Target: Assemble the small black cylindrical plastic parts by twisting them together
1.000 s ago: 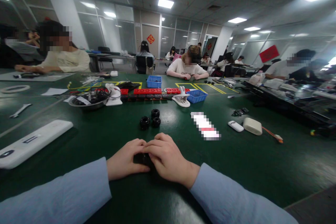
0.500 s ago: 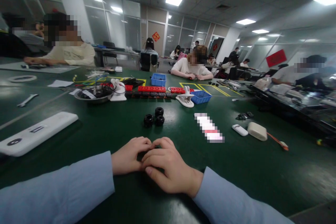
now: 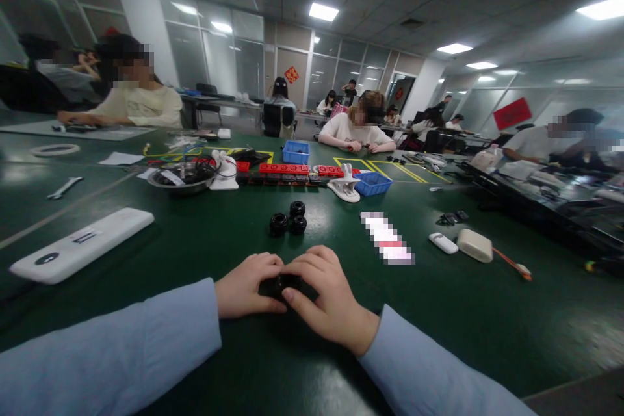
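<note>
Both hands meet low in the middle of the view, over the green table. Between them is a small black part [image 3: 287, 282], mostly covered by fingers. My left hand [image 3: 249, 286] grips its left side, thumb below and fingers above. My right hand [image 3: 332, 296] curls over its right side, with the thumb near the left thumb. Just beyond the hands stand three black wheel-like pieces [image 3: 279, 223] grouped close together.
On the green table [image 3: 219, 227] lie a white power strip-like box [image 3: 82, 244] at left, a metal bowl [image 3: 182, 183], red blocks [image 3: 283, 169], blue bins [image 3: 373, 182], a blurred-out phone-like item [image 3: 387, 238] and a beige case [image 3: 474, 245]. People sit beyond.
My right hand's fingers have lifted and its thumb has drawn away, and the black part now shows between the hands. The camera view has shifted slightly.
</note>
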